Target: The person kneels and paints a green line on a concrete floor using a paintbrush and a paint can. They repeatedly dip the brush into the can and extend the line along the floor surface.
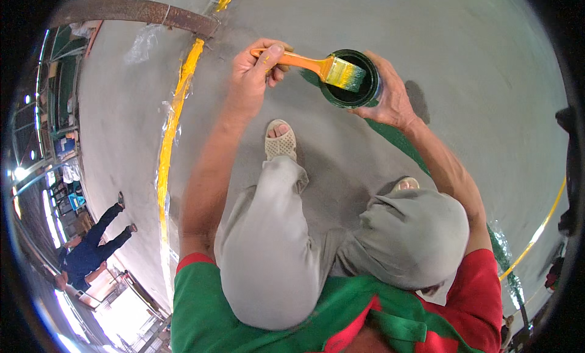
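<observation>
My left hand (259, 69) is closed around the orange handle of a paintbrush (298, 61). The brush's bristles are stained yellow, with dark green at the tips, and they hang over the mouth of a round paint can (325, 94). My right hand (393, 96) wraps the can's right side and holds it tilted toward me, so its dark inside shows. How much paint is in it I cannot tell. Beneath and beside the can, a dark green painted stripe (397, 139) runs along the grey floor and passes behind my right forearm.
A yellow stripe (172, 124) edged with clear film runs along the floor to my left. A rusty curved metal bar (131, 10) lies across it at the far left. Another yellow line (539, 228) is at right. A person in dark clothes (91, 249) stands at far left near cluttered racks.
</observation>
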Available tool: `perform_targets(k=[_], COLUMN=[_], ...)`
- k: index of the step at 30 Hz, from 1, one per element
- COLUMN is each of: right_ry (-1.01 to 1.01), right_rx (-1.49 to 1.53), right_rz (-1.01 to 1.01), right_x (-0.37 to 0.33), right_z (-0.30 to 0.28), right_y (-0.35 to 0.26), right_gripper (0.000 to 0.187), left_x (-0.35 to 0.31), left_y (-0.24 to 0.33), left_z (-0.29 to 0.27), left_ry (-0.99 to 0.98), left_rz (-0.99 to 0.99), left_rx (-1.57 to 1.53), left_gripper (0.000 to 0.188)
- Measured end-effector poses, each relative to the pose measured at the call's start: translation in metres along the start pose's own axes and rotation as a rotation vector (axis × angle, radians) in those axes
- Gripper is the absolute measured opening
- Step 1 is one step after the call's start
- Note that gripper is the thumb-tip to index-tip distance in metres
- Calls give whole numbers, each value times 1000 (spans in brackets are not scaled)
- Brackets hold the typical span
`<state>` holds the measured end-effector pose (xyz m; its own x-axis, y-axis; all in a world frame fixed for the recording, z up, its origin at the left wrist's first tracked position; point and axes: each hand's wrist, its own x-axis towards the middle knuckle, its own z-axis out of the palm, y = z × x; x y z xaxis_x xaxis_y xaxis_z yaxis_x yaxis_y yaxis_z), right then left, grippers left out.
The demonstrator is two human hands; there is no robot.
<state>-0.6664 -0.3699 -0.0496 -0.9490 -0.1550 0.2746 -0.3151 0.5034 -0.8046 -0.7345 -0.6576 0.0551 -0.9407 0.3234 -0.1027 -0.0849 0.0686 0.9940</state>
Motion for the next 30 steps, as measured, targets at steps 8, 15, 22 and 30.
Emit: perform_targets(k=[8, 15, 22, 30], right_ry=[-7, 103, 152, 229], right_rx=[57, 115, -85, -18], right_rz=[203, 297, 507, 496], right_x=[1, -15, -31, -35], right_z=[36, 26, 6, 1], right_y=[28, 34, 5, 10], right_gripper=[112, 111, 95, 94], left_x=[30, 66, 82, 88], left_y=[-61, -111, -174, -176], left_z=[-83, -137, -133, -151], left_ry=[86, 7, -107, -22], left_rz=[-11, -59, -145, -42], left_rx=[-249, -129, 12, 229], left_gripper=[27, 27, 29, 32])
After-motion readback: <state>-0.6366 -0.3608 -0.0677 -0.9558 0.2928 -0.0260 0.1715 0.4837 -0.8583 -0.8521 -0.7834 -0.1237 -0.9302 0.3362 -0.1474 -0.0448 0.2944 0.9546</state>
